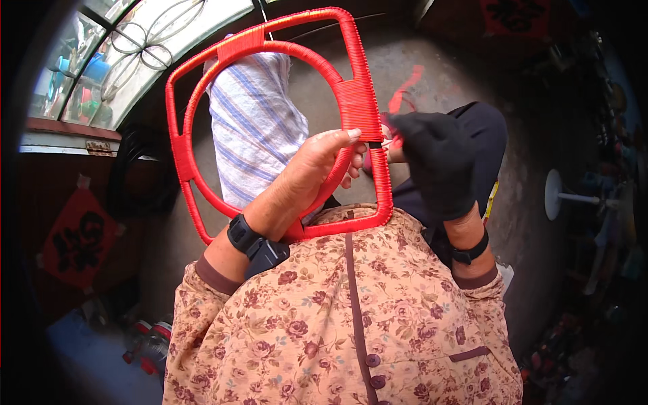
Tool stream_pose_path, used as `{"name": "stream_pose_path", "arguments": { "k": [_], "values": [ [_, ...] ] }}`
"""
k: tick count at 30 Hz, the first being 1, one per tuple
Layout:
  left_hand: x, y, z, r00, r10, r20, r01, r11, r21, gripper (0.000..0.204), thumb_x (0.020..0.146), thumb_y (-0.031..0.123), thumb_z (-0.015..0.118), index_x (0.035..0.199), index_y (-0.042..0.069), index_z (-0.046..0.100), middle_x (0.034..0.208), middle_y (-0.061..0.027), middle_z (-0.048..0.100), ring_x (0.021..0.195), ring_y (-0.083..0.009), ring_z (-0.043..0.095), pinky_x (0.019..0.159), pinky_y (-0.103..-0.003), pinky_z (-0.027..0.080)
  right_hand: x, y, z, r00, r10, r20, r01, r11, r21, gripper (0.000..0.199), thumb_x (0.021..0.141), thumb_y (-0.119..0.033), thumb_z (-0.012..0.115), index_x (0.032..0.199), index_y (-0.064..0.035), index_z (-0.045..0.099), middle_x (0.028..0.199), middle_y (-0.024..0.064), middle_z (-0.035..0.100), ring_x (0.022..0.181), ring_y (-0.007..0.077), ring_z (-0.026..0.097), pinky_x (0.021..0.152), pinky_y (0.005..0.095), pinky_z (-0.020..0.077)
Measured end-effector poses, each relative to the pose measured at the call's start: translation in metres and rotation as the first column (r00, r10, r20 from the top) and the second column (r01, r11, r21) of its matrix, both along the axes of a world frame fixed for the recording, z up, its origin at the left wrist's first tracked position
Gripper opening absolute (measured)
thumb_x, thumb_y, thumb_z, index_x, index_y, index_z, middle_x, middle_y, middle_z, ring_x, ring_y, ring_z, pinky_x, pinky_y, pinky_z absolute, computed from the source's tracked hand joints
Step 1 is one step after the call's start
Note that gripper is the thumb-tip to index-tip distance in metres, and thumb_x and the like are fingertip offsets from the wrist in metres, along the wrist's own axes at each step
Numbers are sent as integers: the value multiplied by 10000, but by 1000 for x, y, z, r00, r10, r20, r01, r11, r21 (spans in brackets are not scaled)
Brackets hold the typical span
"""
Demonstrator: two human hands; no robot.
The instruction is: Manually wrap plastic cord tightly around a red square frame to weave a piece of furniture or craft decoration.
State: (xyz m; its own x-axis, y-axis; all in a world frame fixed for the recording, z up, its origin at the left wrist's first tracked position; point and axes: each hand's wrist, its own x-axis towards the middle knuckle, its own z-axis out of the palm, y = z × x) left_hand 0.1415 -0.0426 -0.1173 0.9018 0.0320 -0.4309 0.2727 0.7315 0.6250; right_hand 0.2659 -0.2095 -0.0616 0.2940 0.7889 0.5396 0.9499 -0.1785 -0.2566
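Head view: at far left, a blue tub (98, 67) is seen through the window (145, 50), its inside hidden. Below, clear bottles (156, 345) with red caps are stood; their contents cannot be told. The red frame (358, 104), an inner ring within a rounded rectangle, is held tilted above the lap, partly over a striped cloth (253, 128). It is judged light and stiff, its wrapping smooth and perhaps slippery; it is best gripped at the broad wrapped band, clear of the dark gap (375, 145). There it is clasped by the left hand (331, 152), thumb on top, fingers curled below. The right hand (435, 162), black-gloved, is bent beside the gap; its grip cannot be told. Beyond, a red strip (406, 88) is seen.
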Motion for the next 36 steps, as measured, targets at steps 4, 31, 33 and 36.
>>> {"name": "stream_pose_path", "arguments": {
  "k": [4, 31, 33, 36],
  "values": [
    [-1, 1, -11, 995, -12, 97, 6, 998, 62, 243, 878, 259, 664, 963, 35, 623, 763, -18, 628, 639, -101, 592, 569, -235, 472, -13, 13, -15, 973, 228, 31, -226, 972, -58, 271, 764, -31, 634, 1029, -87, 645, 965, 62, 633, 955, 267, 622, 789, 362, 510],
    [0, -4, 8, 998, -51, 41, 34, 943, 332, 287, 774, 78, 736, 1046, 41, 652, 825, 5, 653, 695, -52, 566, 601, -192, 425, 16, -11, -70, 446, 211, -870, -466, 884, -25, 333, 855, -11, 522, 1179, -22, 597, 1083, 85, 648, 908, 163, 620, 770, 268, 498],
    [0, -7, 10, 997, -27, 78, 2, 954, 300, 298, 771, 77, 737, 1053, 41, 647, 826, 7, 649, 689, -53, 566, 593, -188, 423, 22, -16, -55, 291, 8, -957, -312, 946, -87, 331, 861, -17, 509, 1181, -26, 593, 1075, 79, 641, 877, 135, 607, 742, 252, 489],
    [-1, -6, 8, 995, -9, 98, -19, 957, 290, 313, 769, 74, 737, 1064, 41, 637, 826, 11, 641, 676, -55, 565, 583, -181, 421, 23, -35, -47, 740, -157, -653, 63, 984, -165, 301, 914, -55, 467, 1194, -12, 567, 982, 64, 611, 795, 89, 575, 661, 225, 459]
  ]
}}
